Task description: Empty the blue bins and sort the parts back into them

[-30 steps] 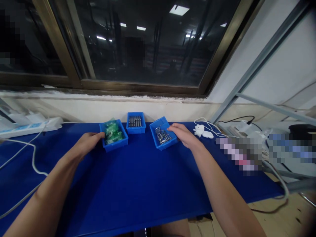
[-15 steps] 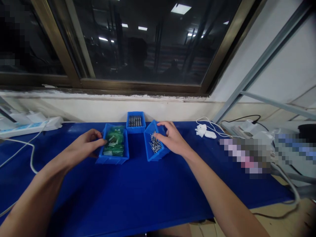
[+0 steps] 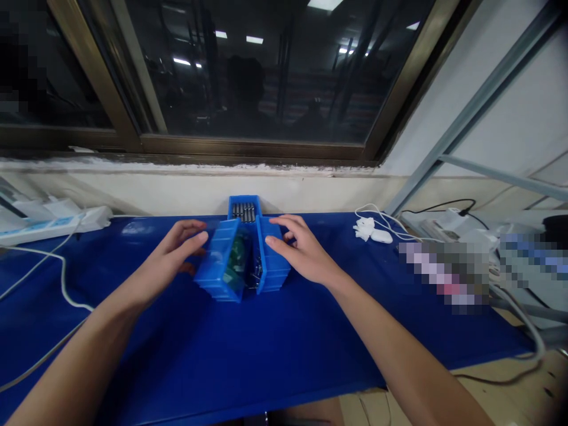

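Observation:
A blue bin [image 3: 217, 260] holding green packets [image 3: 236, 260] is tipped on its side, its opening facing right. My left hand [image 3: 181, 251] is beside its outer left wall, fingers apart. Facing it, a second blue bin [image 3: 274, 266] is tipped toward the left, with small metal pins [image 3: 256, 272] at its opening. My right hand [image 3: 297, 245] rests at this bin's right side, thumb and fingers spread. Behind both, a third blue bin [image 3: 244, 200] stands upright with dark cylindrical parts [image 3: 244, 212] in a row.
The blue tabletop [image 3: 248, 361] lies below a window [image 3: 266, 77]. At the left are a white power strip [image 3: 93, 222] and cables. White crumpled items [image 3: 364, 229] with a cord, a blurred-out object and a metal frame [image 3: 465, 127] are at the right.
The two front bins have tilted onto their sides toward each other and moved closer together. My left hand has moved right with its bin, and my right hand slightly left.

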Action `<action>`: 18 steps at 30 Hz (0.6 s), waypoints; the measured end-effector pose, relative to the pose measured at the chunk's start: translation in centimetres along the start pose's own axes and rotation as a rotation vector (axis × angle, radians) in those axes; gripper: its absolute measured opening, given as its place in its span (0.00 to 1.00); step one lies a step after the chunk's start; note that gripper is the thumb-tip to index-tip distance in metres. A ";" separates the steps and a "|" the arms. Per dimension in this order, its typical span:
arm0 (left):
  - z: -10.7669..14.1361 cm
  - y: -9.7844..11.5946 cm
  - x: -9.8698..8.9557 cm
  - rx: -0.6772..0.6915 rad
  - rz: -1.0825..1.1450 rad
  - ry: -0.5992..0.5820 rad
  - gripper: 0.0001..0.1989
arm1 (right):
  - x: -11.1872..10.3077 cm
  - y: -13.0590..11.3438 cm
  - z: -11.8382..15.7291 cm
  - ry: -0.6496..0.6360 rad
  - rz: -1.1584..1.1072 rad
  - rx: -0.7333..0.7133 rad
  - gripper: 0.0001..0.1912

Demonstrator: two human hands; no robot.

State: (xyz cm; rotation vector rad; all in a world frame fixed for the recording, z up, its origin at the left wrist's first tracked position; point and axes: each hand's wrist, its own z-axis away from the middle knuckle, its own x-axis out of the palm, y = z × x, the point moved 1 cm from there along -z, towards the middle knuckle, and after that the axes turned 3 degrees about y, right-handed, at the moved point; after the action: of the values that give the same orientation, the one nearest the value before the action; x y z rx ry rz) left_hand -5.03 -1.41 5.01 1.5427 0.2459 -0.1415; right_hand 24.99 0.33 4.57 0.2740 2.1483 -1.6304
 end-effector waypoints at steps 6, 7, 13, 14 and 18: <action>-1.4 -2.0 0.8 0.046 0.089 0.026 0.39 | -2.8 1.4 -0.2 -0.345 -0.076 0.041 0.60; -1.6 -2.5 0.7 0.088 0.077 -0.022 0.40 | -3.0 1.8 -0.3 -0.408 -0.073 0.030 0.70; -1.3 -3.9 0.0 0.263 -0.031 -0.510 0.69 | -1.8 3.7 -0.6 -0.581 0.015 -0.008 0.90; -1.2 -4.0 0.1 0.255 -0.058 -0.558 0.73 | -1.5 3.9 -0.7 -0.578 0.012 -0.029 0.90; -1.0 -4.4 1.4 0.259 -0.117 -0.596 0.72 | -0.9 4.3 -1.0 -0.565 -0.029 -0.110 0.84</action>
State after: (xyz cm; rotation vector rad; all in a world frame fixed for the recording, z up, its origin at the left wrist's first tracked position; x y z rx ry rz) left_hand -4.80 -0.44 0.38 1.6677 -0.1632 -0.7350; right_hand 27.26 2.62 1.48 -0.2299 1.7966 -1.3851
